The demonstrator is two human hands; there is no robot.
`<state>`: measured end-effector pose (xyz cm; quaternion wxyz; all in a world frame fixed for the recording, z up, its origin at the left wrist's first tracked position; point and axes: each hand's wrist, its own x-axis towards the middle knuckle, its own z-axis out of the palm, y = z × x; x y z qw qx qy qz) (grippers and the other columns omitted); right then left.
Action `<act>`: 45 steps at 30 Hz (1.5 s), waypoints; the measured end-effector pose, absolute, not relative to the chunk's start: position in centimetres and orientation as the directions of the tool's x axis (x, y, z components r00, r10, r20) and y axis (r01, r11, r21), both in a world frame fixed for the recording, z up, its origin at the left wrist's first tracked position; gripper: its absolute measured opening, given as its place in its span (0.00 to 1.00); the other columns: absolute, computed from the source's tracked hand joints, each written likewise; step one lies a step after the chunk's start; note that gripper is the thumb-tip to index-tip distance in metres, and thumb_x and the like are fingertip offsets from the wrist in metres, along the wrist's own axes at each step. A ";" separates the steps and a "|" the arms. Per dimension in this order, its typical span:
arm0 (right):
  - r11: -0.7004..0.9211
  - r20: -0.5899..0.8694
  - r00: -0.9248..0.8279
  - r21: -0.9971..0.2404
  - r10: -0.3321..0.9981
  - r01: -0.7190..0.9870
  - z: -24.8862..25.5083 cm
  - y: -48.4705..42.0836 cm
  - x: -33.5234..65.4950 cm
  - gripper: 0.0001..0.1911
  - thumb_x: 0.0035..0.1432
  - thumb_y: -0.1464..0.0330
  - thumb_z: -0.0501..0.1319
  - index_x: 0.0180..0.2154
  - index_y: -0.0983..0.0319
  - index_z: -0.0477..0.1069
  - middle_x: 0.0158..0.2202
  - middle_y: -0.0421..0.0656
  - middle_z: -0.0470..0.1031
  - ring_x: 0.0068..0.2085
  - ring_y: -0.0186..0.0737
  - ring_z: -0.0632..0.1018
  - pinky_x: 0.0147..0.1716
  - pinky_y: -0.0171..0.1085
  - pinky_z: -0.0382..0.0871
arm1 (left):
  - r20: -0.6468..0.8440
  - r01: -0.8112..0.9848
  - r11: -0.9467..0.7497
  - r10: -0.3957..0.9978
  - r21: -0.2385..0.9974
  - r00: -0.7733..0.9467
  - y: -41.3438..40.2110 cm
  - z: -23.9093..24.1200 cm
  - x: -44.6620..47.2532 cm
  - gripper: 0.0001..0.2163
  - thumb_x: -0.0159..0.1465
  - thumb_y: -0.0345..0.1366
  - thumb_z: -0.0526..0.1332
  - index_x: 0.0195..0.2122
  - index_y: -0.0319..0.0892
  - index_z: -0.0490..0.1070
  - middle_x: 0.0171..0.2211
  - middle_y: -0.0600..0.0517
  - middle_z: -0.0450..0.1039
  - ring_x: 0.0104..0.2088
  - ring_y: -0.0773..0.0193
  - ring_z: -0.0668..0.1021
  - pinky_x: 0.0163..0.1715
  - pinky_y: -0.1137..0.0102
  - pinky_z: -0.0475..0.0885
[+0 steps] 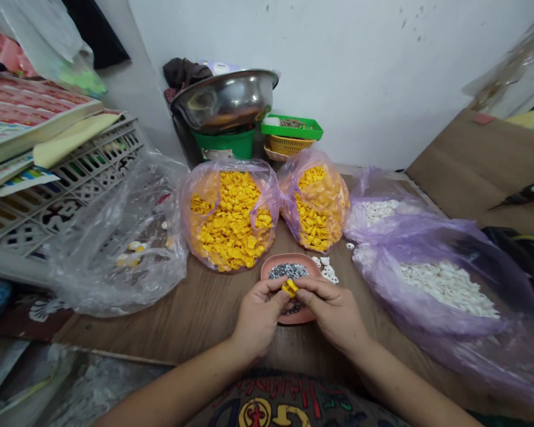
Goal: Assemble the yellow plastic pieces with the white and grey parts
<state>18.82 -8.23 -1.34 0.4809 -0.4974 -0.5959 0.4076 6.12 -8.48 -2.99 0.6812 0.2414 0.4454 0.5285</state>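
Note:
A small yellow plastic piece [290,288] is pinched between the fingertips of my left hand [261,317] and my right hand [336,311]. Both hands are closed on it, above a pink dish [269,265] of small grey metallic bits [288,271]. My fingers hide part of the dish and its contents. Several white pieces with dark spots [329,273] lie just beyond the dish, to its right. Behind it, a bag of yellow pieces [231,225] and a second bag of yellow pieces [314,207] stand open.
On the right, a purple plastic bag [445,237] holds white pieces [447,287]. A clear bag [115,279] with a few pieces lies left, against a white plastic crate [84,178]. A metal basin [231,101], a green tray [311,129] and cardboard [480,166] are farther back.

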 end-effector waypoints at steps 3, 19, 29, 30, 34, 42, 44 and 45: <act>0.222 0.215 -0.057 -0.947 0.975 0.232 -1.4 -8.2 18.8 0.10 0.48 0.72 0.60 0.31 0.54 0.77 0.32 0.40 0.78 0.35 0.39 0.77 0.38 0.39 0.72 | -0.342 -0.500 0.322 0.938 0.804 0.054 -8.5 -3.1 6.1 0.14 0.42 0.37 0.70 0.30 0.39 0.76 0.28 0.51 0.77 0.24 0.70 0.74 0.27 0.74 0.70; 0.538 0.488 -0.230 -0.729 0.842 0.423 -0.9 -8.7 18.7 0.09 0.48 0.71 0.63 0.35 0.58 0.73 0.29 0.41 0.76 0.32 0.37 0.76 0.33 0.36 0.71 | -0.183 -0.629 0.171 0.982 0.758 0.046 -8.3 -3.7 5.5 0.11 0.34 0.35 0.72 0.20 0.43 0.76 0.24 0.56 0.73 0.27 0.71 0.73 0.29 0.77 0.68; 0.772 0.699 -0.339 -0.514 0.630 0.375 -1.2 -8.6 19.2 0.09 0.51 0.77 0.58 0.36 0.60 0.68 0.27 0.43 0.75 0.31 0.37 0.75 0.32 0.38 0.71 | -0.058 -0.474 0.090 0.995 0.876 0.081 -8.0 -3.1 4.9 0.09 0.36 0.32 0.71 0.15 0.39 0.71 0.21 0.57 0.67 0.21 0.73 0.70 0.21 0.77 0.66; 0.770 0.695 -0.342 -0.515 0.632 0.377 -1.3 -8.6 19.2 0.11 0.52 0.78 0.57 0.37 0.59 0.68 0.28 0.42 0.75 0.32 0.37 0.75 0.33 0.38 0.71 | -0.044 -0.439 0.073 0.996 0.896 0.076 -7.9 -2.8 4.8 0.09 0.36 0.30 0.71 0.16 0.39 0.71 0.21 0.57 0.68 0.21 0.72 0.70 0.21 0.76 0.66; 0.648 0.589 -0.290 -0.599 0.754 0.469 -1.7 -9.1 19.3 0.11 0.53 0.76 0.55 0.40 0.59 0.65 0.31 0.43 0.75 0.34 0.37 0.76 0.33 0.36 0.71 | 0.113 -0.174 -0.098 0.990 0.980 0.080 -7.8 -1.9 4.3 0.10 0.38 0.24 0.68 0.23 0.42 0.75 0.25 0.54 0.70 0.27 0.68 0.73 0.27 0.74 0.69; 0.651 0.421 -0.497 -0.498 0.759 0.573 -0.4 -9.3 20.0 0.11 0.57 0.66 0.54 0.42 0.63 0.65 0.37 0.49 0.73 0.38 0.44 0.72 0.35 0.43 0.68 | 0.293 -0.025 -0.292 0.945 0.956 0.147 -8.4 -1.8 3.8 0.07 0.45 0.26 0.65 0.25 0.45 0.76 0.28 0.52 0.72 0.28 0.68 0.74 0.26 0.74 0.69; 0.664 0.383 -0.543 -0.478 0.747 0.575 -0.1 -9.3 20.2 0.11 0.59 0.66 0.51 0.41 0.64 0.66 0.35 0.48 0.73 0.36 0.43 0.72 0.33 0.42 0.68 | 0.272 -0.059 -0.266 0.948 0.962 0.164 -8.4 -1.7 3.9 0.07 0.44 0.27 0.66 0.24 0.44 0.76 0.26 0.52 0.72 0.27 0.68 0.74 0.26 0.74 0.69; 0.670 0.373 -0.559 -0.474 0.740 0.571 0.0 -9.4 20.3 0.12 0.60 0.66 0.49 0.41 0.64 0.66 0.34 0.48 0.73 0.35 0.43 0.71 0.32 0.41 0.67 | 0.260 -0.079 -0.250 0.950 0.965 0.174 -8.4 -1.6 4.0 0.07 0.43 0.27 0.67 0.24 0.44 0.76 0.25 0.53 0.72 0.27 0.68 0.74 0.26 0.74 0.70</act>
